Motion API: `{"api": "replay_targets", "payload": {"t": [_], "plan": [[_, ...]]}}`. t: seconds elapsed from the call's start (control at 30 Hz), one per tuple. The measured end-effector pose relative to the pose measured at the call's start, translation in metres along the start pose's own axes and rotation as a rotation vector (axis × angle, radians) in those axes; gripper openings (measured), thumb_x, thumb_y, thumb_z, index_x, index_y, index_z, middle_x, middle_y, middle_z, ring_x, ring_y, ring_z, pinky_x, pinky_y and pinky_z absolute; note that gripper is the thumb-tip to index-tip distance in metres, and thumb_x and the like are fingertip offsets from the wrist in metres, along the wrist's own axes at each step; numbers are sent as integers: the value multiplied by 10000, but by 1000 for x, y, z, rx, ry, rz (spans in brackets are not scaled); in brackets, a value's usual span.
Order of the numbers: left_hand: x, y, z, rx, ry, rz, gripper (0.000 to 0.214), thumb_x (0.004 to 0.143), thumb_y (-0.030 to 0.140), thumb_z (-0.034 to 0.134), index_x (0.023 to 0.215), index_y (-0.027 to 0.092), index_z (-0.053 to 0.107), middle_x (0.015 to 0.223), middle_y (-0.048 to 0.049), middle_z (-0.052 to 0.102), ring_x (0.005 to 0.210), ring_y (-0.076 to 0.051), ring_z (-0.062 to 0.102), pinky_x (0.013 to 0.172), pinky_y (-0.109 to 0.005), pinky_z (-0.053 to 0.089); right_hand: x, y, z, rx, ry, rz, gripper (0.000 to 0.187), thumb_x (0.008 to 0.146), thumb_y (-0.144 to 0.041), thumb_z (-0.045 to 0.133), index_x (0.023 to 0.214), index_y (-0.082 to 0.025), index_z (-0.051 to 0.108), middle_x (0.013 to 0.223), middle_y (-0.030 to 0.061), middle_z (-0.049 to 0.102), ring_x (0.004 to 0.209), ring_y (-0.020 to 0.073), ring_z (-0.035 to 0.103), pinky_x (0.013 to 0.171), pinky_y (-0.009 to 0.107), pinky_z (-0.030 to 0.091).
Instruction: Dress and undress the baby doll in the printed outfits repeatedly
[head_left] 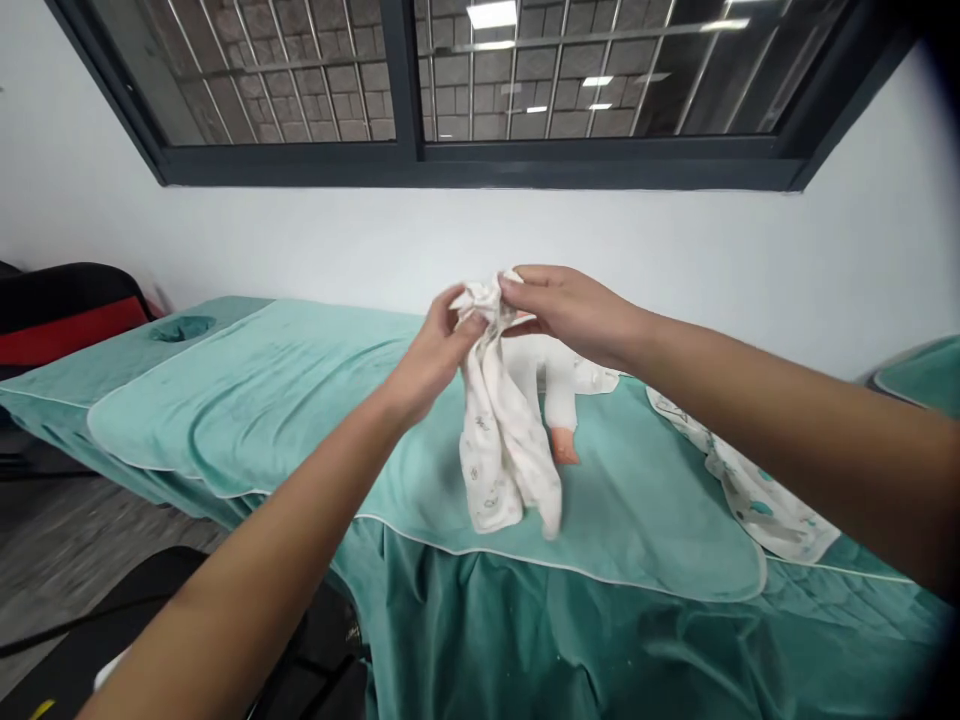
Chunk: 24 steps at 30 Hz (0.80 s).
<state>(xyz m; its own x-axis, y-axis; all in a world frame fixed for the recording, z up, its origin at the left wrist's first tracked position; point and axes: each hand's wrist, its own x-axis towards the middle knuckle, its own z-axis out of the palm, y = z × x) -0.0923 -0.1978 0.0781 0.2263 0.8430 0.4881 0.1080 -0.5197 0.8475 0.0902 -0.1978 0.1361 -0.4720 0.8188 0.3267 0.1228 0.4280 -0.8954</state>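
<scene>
A white baby garment with small grey printed figures hangs between my hands, its top bunched and two long parts dangling over the bed. My left hand is closed on the left side of the bunched top, thumb pressed into the cloth. Pinching the right side of the same bunch is my right hand. Behind the garment lies a white, limb-like piece with an orange-pink end; the garment and my right hand hide part of it, and I cannot tell whether it is a doll or clothing.
A green massage bed with a face hole runs along the wall below a barred window. A white printed cloth lies at the right, partly under my right forearm. Black and red chairs stand at left.
</scene>
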Motion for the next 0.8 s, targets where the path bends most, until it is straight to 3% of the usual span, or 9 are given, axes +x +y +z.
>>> {"api": "replay_targets", "payload": {"t": [0.1, 0.17, 0.27, 0.33, 0.4, 0.47, 0.6, 0.7, 0.8], "plan": [[-10, -36, 8, -12, 2, -97, 445, 837, 381, 655, 1239, 207, 574, 1273, -96, 653, 1153, -265, 628, 950, -379, 516, 25, 23, 12, 97, 87, -18, 286, 911, -472, 577, 884, -188, 606, 982, 51, 655, 965, 178, 621, 881, 380, 525], [-15, -68, 8, 21, 106, -255, 437, 805, 286, 651, 1225, 179, 597, 1247, -107, 673, 1118, -280, 649, 939, -394, 521, 40, 53, 14, 30, 147, 50, 248, 899, -423, 579, 968, -185, 601, 1062, 72, 647, 997, 197, 620, 874, 380, 524], [-19, -110, 6, 163, 180, -497, 521, 777, 207, 619, 1291, 139, 562, 1265, -154, 652, 1123, -302, 647, 935, -420, 519, 53, 112, 7, -212, 231, 158, 472, 850, -389, 630, 1264, -198, 506, 1283, 121, 574, 1075, 237, 607, 910, 418, 510], [-17, -127, 8, 336, 236, -491, 596, 773, 179, 620, 1354, 110, 508, 1354, -194, 577, 1253, -316, 564, 1017, -435, 470, 57, 152, -5, -404, 279, 212, 618, 831, -386, 645, 1375, -193, 425, 1376, 150, 508, 1191, 270, 556, 1013, 454, 457], [-12, -138, 18, 424, 273, -386, 568, 806, 178, 595, 1361, 102, 504, 1393, -192, 543, 1326, -294, 496, 1103, -425, 395, 60, 188, -24, -583, 362, 263, 690, 808, -364, 659, 1409, -149, 398, 1424, 187, 453, 1312, 312, 462, 1105, 480, 377], [-2, -144, 35, 309, 164, -381, 484, 854, 232, 574, 1322, 116, 544, 1331, -162, 600, 1257, -264, 553, 1102, -400, 397, 66, 216, -47, -719, 449, 322, 750, 797, -349, 660, 1434, -87, 365, 1454, 229, 406, 1384, 353, 378, 1151, 498, 316], [24, -164, 80, -139, -27, -677, 481, 854, 446, 629, 1214, 128, 608, 1191, -150, 686, 1059, -262, 661, 932, -375, 518, 90, 255, -100, -787, 525, 451, 838, 844, -443, 612, 1482, -20, 271, 1485, 281, 383, 1411, 390, 351, 1164, 515, 287], [46, -182, 101, -443, -37, -745, 520, 827, 504, 673, 1207, 152, 629, 1193, -147, 701, 1043, -264, 677, 913, -369, 538, 116, 274, -135, -652, 428, 620, 925, 854, -621, 559, 1489, -21, 254, 1426, 307, 471, 1318, 405, 483, 1074, 525, 404], [65, -191, 103, -663, -42, -756, 620, 821, 535, 685, 1304, 158, 592, 1233, -166, 688, 1023, -262, 693, 908, -365, 557, 139, 286, -158, -606, 316, 613, 858, 837, -678, 573, 1428, -79, 405, 1345, 258, 579, 1225, 385, 576, 994, 485, 487]]}}
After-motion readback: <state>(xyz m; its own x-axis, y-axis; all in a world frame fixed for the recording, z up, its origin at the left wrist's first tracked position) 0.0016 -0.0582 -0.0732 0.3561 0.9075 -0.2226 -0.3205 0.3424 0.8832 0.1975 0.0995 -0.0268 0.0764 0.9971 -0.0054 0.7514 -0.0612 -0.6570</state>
